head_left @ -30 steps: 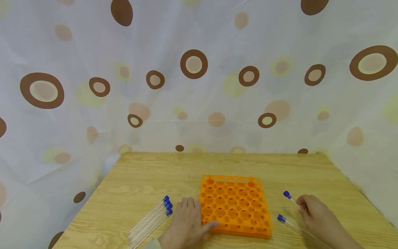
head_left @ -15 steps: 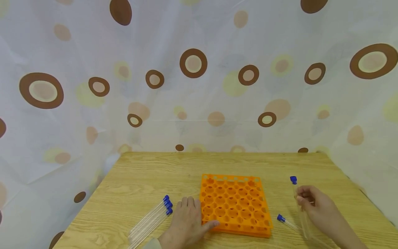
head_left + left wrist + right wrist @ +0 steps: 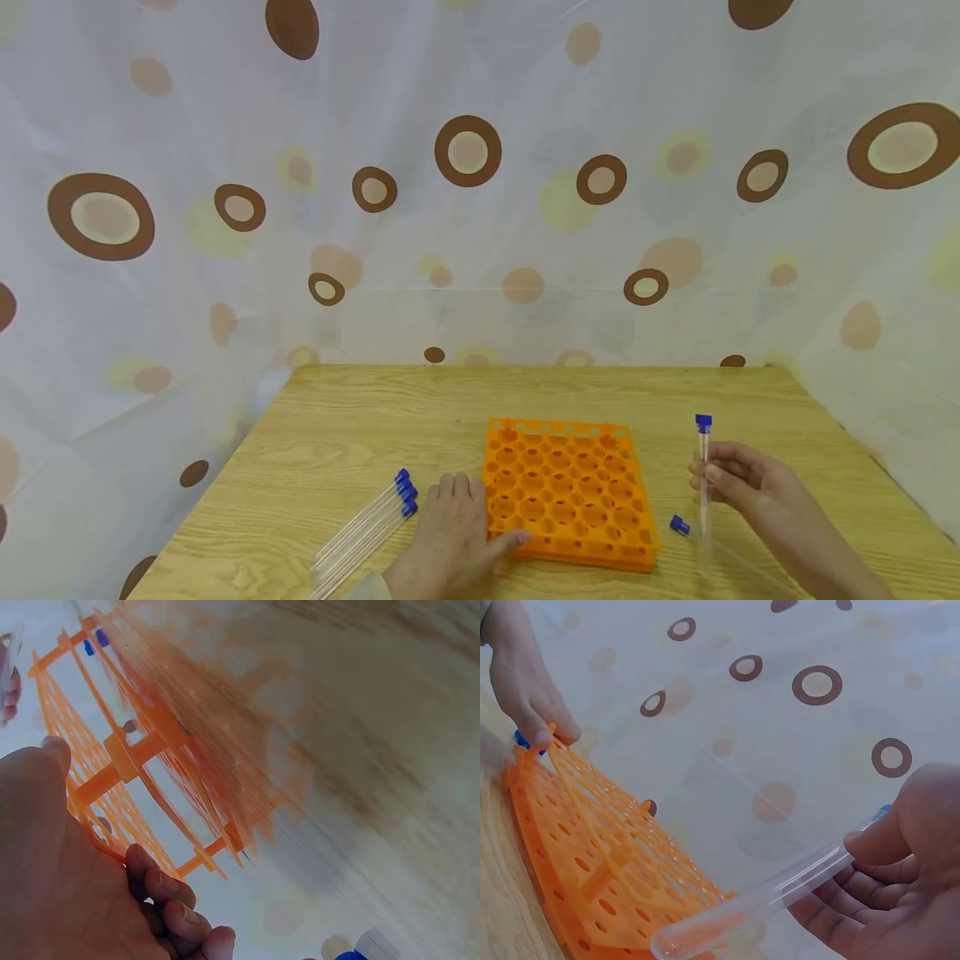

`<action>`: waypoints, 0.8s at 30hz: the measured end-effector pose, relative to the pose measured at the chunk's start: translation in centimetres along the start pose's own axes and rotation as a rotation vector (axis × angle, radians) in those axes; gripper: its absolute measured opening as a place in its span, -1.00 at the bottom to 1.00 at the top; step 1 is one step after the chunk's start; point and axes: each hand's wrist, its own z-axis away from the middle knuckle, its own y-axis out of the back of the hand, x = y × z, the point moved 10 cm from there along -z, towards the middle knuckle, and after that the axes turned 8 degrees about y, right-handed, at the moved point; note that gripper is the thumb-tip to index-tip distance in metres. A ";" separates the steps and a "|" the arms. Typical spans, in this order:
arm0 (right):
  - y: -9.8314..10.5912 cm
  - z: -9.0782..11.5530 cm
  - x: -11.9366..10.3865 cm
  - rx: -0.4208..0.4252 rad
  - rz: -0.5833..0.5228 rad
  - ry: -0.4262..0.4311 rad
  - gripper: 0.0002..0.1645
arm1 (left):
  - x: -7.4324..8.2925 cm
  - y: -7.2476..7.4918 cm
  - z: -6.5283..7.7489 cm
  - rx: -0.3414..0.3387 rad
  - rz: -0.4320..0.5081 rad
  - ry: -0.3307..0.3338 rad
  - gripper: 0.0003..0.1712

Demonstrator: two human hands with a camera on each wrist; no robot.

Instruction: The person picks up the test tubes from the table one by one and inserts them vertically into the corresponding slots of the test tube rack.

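One orange test-tube rack [image 3: 570, 552]: on your wood-grain surface [image 3: 420, 400], between your two hands.

One left hand [image 3: 453, 529], yours, pale cuff [image 3: 369, 588] at the wrist: grip spread, thumb laid on the rack's front edge, fingers lying along its left side.

One right hand [image 3: 757, 487], yours: grip clamped on a clear test tube, thumb and fingers pinching it below its blue cap [image 3: 703, 422].

One clear test tube [image 3: 704, 512], held: upright, cap uppermost, to the right of the rack and apart from it; whether its lower end touches the surface, you cannot tell.

One second blue-capped tube [image 3: 680, 525]: lying beside the held one, near the rack.

Several blue-capped tubes [image 3: 362, 537]: lying side by side, slantwise, left of your left hand.

One spotted sheet [image 3: 517, 225]: behind the surface.
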 end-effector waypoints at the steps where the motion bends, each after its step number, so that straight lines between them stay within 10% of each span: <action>1: -0.1 0.0 -0.2 0.005 -0.020 0.022 -0.43 | 0.0 0.0 0.0 -0.003 0.005 0.002 -0.05; 13: -2.9 0.6 -5.8 -0.031 -0.169 0.373 -0.72 | -0.1 -0.1 -0.1 -0.003 0.001 0.006 -0.04; 24: -4.9 0.6 -5.2 -0.037 0.042 0.387 -0.77 | -0.1 0.1 0.0 0.005 0.005 0.003 -0.05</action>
